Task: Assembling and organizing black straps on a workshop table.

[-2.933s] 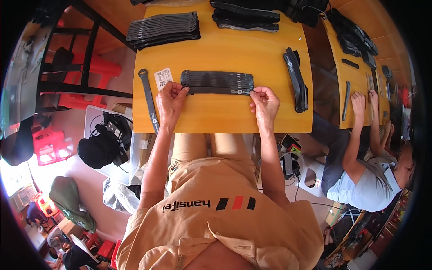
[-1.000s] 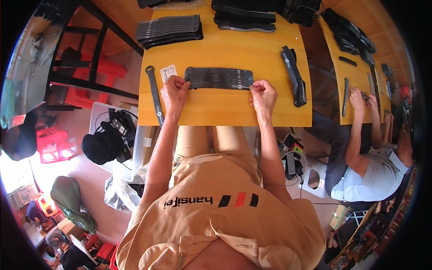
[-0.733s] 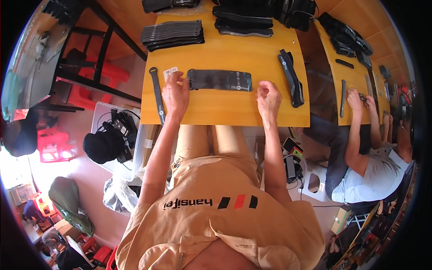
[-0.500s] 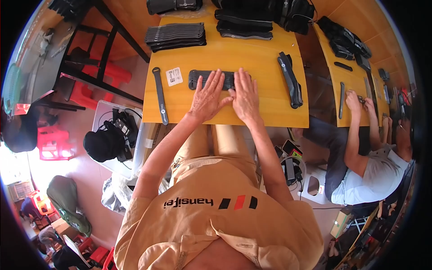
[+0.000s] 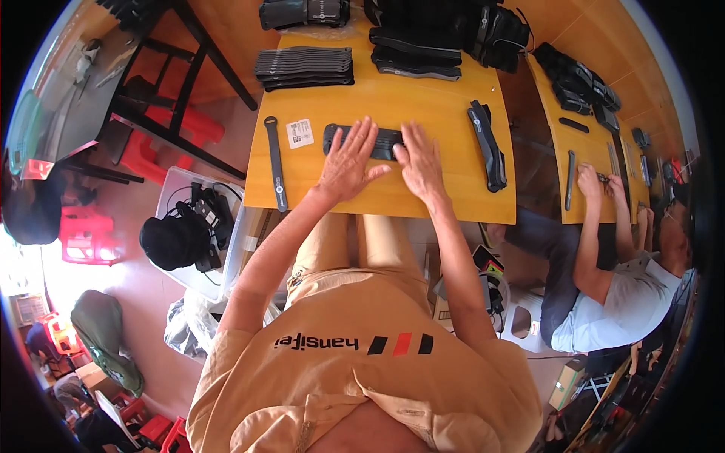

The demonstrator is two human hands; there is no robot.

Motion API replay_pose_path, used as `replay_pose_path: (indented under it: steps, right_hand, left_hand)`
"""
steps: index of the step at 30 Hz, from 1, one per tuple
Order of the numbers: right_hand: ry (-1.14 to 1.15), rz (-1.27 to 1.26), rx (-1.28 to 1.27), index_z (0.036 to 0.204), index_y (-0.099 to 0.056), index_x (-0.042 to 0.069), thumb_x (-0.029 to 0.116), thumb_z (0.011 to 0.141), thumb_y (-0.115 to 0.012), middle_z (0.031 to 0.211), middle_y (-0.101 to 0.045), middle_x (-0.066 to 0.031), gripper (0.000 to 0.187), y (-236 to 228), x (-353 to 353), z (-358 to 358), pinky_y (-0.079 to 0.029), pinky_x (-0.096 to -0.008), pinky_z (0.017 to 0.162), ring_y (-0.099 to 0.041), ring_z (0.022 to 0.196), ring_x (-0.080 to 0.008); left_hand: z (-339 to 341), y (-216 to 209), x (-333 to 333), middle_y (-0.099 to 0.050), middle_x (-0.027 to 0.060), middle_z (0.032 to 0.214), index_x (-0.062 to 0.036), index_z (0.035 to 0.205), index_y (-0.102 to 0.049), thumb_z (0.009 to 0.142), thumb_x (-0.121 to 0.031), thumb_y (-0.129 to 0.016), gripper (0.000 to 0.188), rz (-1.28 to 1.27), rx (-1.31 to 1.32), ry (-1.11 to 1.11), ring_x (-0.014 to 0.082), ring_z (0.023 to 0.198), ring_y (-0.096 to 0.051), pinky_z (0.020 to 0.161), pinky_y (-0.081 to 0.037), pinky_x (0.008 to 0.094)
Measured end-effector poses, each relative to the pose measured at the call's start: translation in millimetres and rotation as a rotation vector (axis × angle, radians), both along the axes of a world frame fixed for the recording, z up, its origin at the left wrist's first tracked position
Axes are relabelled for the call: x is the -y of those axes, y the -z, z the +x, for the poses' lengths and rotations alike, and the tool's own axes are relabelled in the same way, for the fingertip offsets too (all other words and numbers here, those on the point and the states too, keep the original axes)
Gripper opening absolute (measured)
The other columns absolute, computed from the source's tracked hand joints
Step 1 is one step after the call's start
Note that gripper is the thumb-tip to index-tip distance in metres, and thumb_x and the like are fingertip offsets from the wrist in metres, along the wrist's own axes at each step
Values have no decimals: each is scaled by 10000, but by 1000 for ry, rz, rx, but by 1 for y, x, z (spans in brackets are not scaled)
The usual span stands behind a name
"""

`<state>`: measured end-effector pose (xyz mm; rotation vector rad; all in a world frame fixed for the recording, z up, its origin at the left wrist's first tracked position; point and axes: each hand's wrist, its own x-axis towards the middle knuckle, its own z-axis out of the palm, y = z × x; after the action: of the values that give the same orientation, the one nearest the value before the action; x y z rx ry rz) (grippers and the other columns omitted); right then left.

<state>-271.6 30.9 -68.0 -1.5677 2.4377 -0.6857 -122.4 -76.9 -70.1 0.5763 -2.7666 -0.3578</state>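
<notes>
A short stack of dark grey straps (image 5: 387, 143) lies crosswise on the yellow table (image 5: 362, 98). My left hand (image 5: 349, 162) rests flat over its left and middle part, fingers stretched out and the thumb pointing right. At its right end is my right hand (image 5: 423, 164), also flat with the fingers a little apart, its fingertips by the stack's edge. Neither hand is closed on anything. A single strap with a slotted end (image 5: 276, 164) lies lengthwise to the left, beside a white printed label (image 5: 300, 134). To the right lies a bundle of dark straps (image 5: 487, 147).
At the back are a fanned stack of grey straps (image 5: 303, 66), another strap pile (image 5: 415, 54) and black bundles (image 5: 495, 34). A bin of black items (image 5: 208, 219) stands left of the table. On the right, a co-worker's hands (image 5: 596, 181) work at another table.
My right hand has shifted right, off the middle of the strap stack, and my two hands are farther apart. The whole view has shifted slightly.
</notes>
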Motion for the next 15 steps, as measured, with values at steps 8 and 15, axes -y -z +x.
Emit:
replay_pose_path:
  steps: [8, 15]
  right_hand:
    - [17, -27, -318, 1395, -327, 116, 403, 944, -356, 1476, -237, -126, 535, 18, 46, -2, -173, -520, 1075, -216, 1362, -275]
    - [48, 48, -399, 1405, -322, 162, 431, 941, -347, 1468, -260, -117, 537, 21, 45, 0, -171, -541, 1067, -225, 1359, -267]
  left_hand:
    - [-5, 11, 13, -222, 181, 1464, 30, 1389, -248, 818, -625, -431, 888, -128, -27, -145, 290, 1369, -193, 1089, -160, 485]
    - [-1, 10, 11, -184, 177, 1479, 25, 1402, -214, 845, -621, -391, 872, -77, 1, -118, 302, 1376, -169, 1095, -154, 475]
